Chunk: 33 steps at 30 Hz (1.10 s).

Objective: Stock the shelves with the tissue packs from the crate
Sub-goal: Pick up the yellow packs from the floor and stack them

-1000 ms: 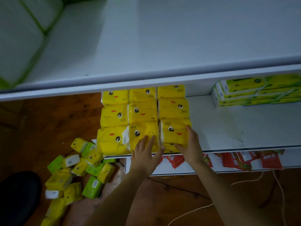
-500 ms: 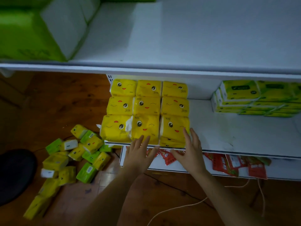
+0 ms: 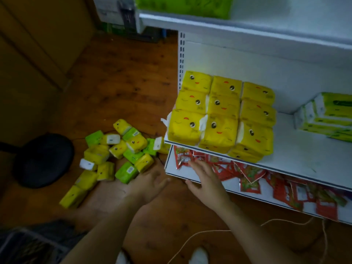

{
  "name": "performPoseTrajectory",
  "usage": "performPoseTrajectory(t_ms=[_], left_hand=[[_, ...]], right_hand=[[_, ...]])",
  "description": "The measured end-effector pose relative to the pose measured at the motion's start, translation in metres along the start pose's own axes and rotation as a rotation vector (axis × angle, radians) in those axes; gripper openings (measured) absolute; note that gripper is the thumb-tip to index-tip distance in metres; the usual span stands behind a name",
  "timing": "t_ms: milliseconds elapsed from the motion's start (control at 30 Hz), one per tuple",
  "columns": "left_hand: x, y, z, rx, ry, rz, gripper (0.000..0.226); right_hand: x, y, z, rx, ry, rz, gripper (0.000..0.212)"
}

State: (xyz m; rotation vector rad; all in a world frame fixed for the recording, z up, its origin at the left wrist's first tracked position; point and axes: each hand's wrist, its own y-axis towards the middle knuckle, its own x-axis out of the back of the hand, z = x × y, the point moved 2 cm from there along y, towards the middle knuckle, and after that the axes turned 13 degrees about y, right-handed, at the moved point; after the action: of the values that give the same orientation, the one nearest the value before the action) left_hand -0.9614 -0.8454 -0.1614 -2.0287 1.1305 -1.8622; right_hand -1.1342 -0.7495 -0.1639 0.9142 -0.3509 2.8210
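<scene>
A dark-stained wooden floor (image 3: 118, 88) fills the left half of the view, with a brown panelled wall (image 3: 38, 44) rising at ten o'clock. A white shelf unit takes the right half, its slotted upright (image 3: 182, 60) standing near twelve o'clock.

On the middle shelf (image 3: 297, 155), the yellow tissue packs (image 3: 222, 115) with printed faces sit pressed together in a block three wide and three deep at its left end. The front row hangs slightly over the edge. Green-and-white packs (image 3: 327, 115) are stacked well apart from them at three o'clock on the same shelf. The upper shelf (image 3: 285, 25) carries a large green pack (image 3: 182, 6) at twelve o'clock. The lower shelf (image 3: 177, 173) holds a scatter of red sachets (image 3: 249, 178), running toward four o'clock.

A loose pile of yellow and green tissue packs (image 3: 118, 155) lies on the floor at nine o'clock of the shelf unit, just beside its foot. A black round stool (image 3: 43, 159) stands farther out at nine o'clock. A pale string (image 3: 190, 237) trails over the boards at five o'clock, and a white shoe (image 3: 199, 257) shows at six.

Both hands are empty, with fingers spread and relaxed, near each other but apart. The left hand (image 3: 150, 180) hovers over the floor beside the pile, and the right hand (image 3: 205, 180) hovers at the front corner of the lower shelf.
</scene>
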Motion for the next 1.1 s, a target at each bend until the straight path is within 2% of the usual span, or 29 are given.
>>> performPoseTrajectory(t_ms=[200, 300, 400, 567, 800, 967, 1100], left_hand=[[0.015, -0.015, 0.119, 0.114, -0.026, -0.030, 0.069], [0.018, -0.023, 0.178, 0.164, -0.075, 0.004, 0.075], [0.015, -0.032, 0.236, 0.223, -0.143, 0.033, 0.066], [0.003, -0.033, 0.306, 0.292, -0.162, 0.053, 0.063], [-0.023, 0.018, 0.307, 0.326, -0.225, 0.157, 0.064], [-0.025, 0.106, 0.289, 0.301, -0.216, 0.129, 0.073], [-0.070, 0.189, 0.278, 0.299, -0.370, 0.150, 0.077]], right_hand=[[-0.090, 0.033, 0.054, -0.066, 0.016, 0.141, 0.063], [-0.134, 0.049, 0.082, -0.109, 0.060, 0.172, 0.066], [-0.178, 0.064, 0.106, -0.158, 0.096, 0.184, 0.076], [-0.238, 0.083, 0.124, -0.239, 0.144, 0.298, 0.072], [-0.261, 0.116, 0.090, -0.405, 0.159, 0.379, 0.082], [-0.271, 0.187, 0.031, -0.471, 0.125, 0.283, 0.083], [-0.289, 0.228, -0.026, -0.455, 0.140, 0.191, 0.073]])
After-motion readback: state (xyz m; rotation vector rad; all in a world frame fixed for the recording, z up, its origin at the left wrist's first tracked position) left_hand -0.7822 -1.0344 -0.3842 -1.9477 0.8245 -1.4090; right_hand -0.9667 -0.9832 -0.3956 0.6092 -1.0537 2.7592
